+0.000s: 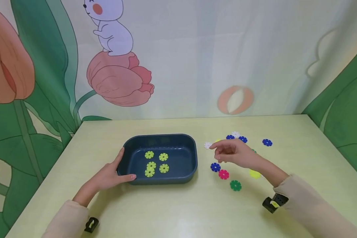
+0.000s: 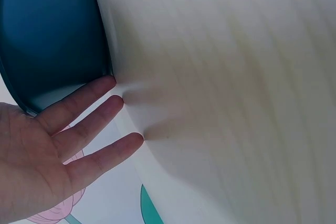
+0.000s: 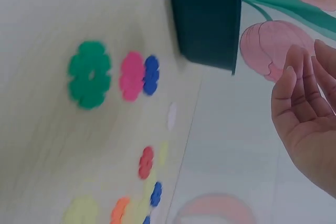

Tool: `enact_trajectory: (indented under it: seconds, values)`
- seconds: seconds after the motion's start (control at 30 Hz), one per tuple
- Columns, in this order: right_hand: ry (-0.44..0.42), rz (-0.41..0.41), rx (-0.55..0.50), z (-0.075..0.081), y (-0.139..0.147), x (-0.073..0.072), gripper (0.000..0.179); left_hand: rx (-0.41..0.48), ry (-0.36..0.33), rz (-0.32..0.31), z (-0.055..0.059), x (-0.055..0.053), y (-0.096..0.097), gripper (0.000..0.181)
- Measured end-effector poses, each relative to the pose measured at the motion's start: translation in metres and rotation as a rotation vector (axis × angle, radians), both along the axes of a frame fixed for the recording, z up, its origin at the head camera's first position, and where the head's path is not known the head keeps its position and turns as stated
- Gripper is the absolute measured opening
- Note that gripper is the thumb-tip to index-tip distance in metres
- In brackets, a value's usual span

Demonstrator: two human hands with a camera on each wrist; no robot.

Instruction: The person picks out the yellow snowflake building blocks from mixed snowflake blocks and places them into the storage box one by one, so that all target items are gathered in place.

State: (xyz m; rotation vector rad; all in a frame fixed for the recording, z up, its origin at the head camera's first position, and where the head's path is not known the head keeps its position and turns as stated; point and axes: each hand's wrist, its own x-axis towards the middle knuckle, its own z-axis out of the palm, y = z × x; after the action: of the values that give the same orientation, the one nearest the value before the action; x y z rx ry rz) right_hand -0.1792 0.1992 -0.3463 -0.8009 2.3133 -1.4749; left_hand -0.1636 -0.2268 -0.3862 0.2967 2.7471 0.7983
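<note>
In the head view a dark blue rectangular tray holds several yellow-green notched plastic discs, shaped like snowflakes. My left hand is at the tray's left end. Its thumb lies at the near rim and its index finger along the left side. The left wrist view has the left fingers straight and spread beside the tray. My right hand hovers over the discs right of the tray, fingers loosely bent. Nothing shows between its thumb and fingers in the right wrist view.
Loose discs lie right of the tray: a green disc, a pink disc, a blue disc, a white disc and several others, some behind the right hand. A printed curtain hangs along the table's far edge.
</note>
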Motion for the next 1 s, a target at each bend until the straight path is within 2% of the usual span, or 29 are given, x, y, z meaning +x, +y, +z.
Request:
enact_trajectory:
  seconds: [0.23, 0.33, 0.57, 0.77, 1.0]
  values:
    - [0.016, -0.03, 0.132, -0.008, 0.032, 0.007, 0.036, -0.004, -0.001, 0.004, -0.002, 0.0, -0.001, 0.111]
    - [0.029, -0.017, 0.175, -0.015, 0.046, 0.007, 0.04, -0.008, 0.003, 0.002, -0.002, 0.0, -0.002, 0.112]
    - [-0.038, -0.004, 0.266, -0.033, 0.078, 0.008, 0.054, -0.003, 0.0, 0.004, -0.001, 0.0, -0.001, 0.111]
    - [-0.017, -0.032, 0.375, -0.043, 0.095, 0.008, 0.056, 0.001, 0.001, 0.0, -0.001, 0.0, -0.001, 0.111]
    - [-0.053, -0.032, 0.411, -0.053, 0.11, 0.007, 0.058, -0.008, 0.005, 0.001, 0.0, 0.0, -0.001, 0.111]
